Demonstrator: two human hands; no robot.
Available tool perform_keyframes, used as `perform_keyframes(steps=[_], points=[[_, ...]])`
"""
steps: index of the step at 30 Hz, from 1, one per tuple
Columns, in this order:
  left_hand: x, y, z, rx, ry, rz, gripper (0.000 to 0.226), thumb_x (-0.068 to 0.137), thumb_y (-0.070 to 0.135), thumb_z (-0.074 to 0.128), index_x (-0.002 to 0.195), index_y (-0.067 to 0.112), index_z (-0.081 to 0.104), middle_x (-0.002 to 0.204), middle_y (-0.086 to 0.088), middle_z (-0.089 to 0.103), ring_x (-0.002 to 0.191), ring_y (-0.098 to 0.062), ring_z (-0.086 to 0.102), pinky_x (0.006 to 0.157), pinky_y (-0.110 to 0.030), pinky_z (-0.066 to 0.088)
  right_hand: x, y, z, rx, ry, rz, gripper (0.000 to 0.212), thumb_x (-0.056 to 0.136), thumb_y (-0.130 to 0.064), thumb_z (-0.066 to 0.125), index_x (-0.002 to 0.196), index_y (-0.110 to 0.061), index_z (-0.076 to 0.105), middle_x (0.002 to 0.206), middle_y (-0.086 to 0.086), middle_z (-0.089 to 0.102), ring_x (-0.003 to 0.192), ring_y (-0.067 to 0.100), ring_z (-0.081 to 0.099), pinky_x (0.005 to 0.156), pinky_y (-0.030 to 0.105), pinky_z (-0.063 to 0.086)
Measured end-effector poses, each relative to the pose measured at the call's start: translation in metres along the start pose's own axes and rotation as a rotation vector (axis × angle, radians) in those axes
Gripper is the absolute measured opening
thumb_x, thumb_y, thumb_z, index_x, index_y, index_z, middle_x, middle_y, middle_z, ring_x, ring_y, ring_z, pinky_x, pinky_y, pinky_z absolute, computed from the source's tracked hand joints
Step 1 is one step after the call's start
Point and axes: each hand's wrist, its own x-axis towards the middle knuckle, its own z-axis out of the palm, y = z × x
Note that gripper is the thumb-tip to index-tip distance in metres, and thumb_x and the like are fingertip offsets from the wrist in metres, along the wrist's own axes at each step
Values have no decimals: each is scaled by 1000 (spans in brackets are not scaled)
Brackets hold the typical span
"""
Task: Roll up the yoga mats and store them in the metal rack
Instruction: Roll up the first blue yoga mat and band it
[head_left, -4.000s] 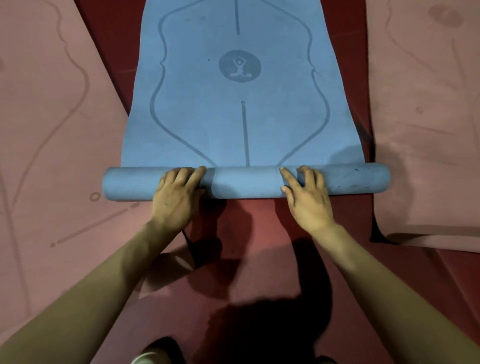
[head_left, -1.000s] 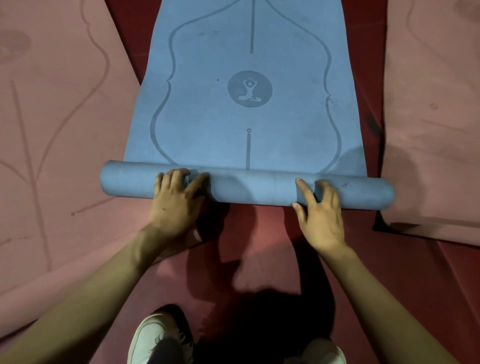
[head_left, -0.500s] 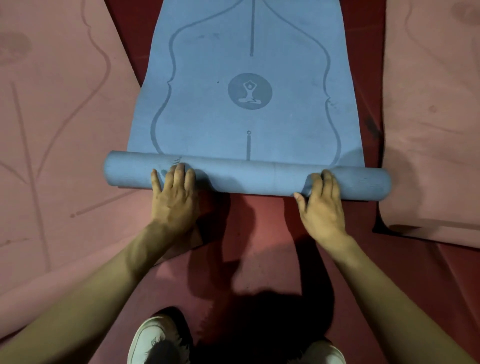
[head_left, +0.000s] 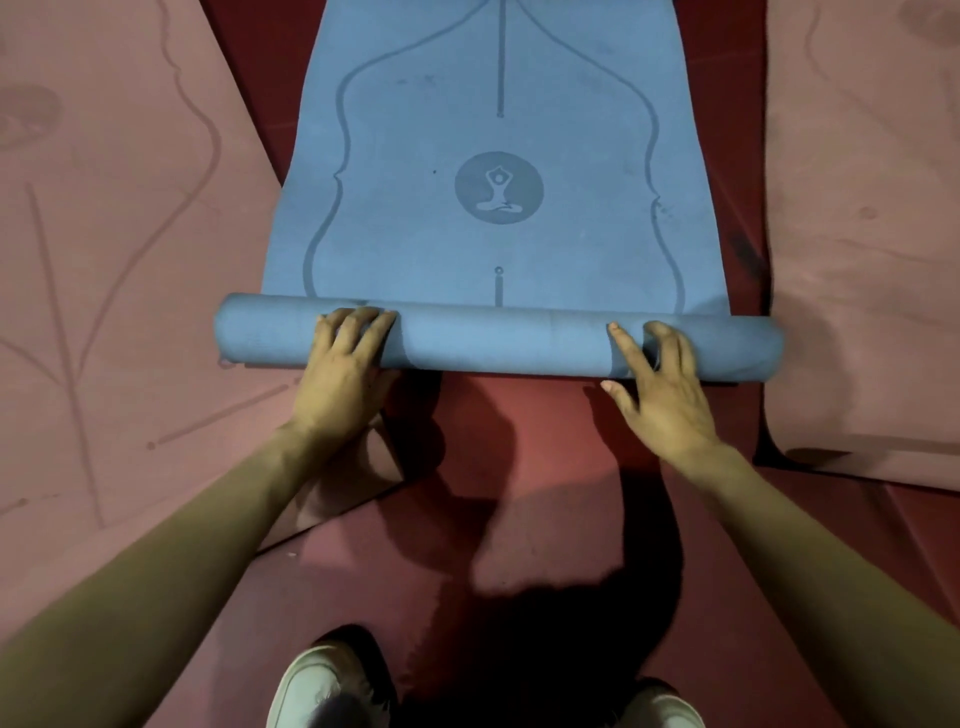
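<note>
a: what's nearest?
b: two pale shoes (head_left: 322, 686) at the bottom edge, standing on the dark red floor (head_left: 519, 493).

a: and the hands?
b: just beyond. the left hand (head_left: 343, 364) lies over the top of the roll, fingers fairly straight and close together, pressing down. the right hand (head_left: 660, 379) has its fingers spread across the roll, thumb at the near edge. neither wraps round it; both look flat and pushing.

a: where's the mat itself?
b: the blue mat (head_left: 498, 343) lies on the floor. its near end is a tube lying crosswise under both hands. the rest lies flat beyond and runs out of the top of the view, the round emblem (head_left: 498, 187) uncovered.

a: how far along, then?
b: early, i'd judge. one mat is partly rolled, with most of its visible length left to go. nothing is stored, and the metal rack isn't in view.

a: counts?
b: one blue mat, two hands, two shoes. then the left pink mat (head_left: 104, 260) and the right pink mat (head_left: 857, 260), both unrolled. the pale corner under the left wrist may belong to the left one or be a third; it's too dim to tell.
</note>
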Motion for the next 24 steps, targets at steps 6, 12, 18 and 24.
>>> perform_keyframes(steps=[6,12,18,24], points=[[18,-5,5,85,-13,46,72,66,31,79,129,6,53,119,-26,55,111,-45,50,96,-65,35,25,-12,2,-81,-58,-33,73,74,-33,76,135,-4,47,131,25,45,123,40,34,102,66,28],[27,-10,2,157,-27,59,74,66,24,85,131,7,53,125,-24,54,114,-44,50,100,-60,32,40,-13,-3,-186,-142,-66,85,72,-35,77,143,-12,37,143,11,39,131,34,32,105,65,20],[38,-16,-3,175,-34,79,77,62,35,86,129,11,56,121,-17,60,110,-40,53,95,-54,35,54,-18,-3,-170,-184,9,83,73,-36,76,142,-17,35,143,7,38,134,26,27,109,57,17],[52,-15,-17,214,-146,59,73,67,45,81,129,18,54,119,-7,62,112,-36,51,89,-51,33,60,-13,-10,-145,-147,-48,77,70,-39,78,136,-17,45,127,9,49,122,29,39,103,46,27]])
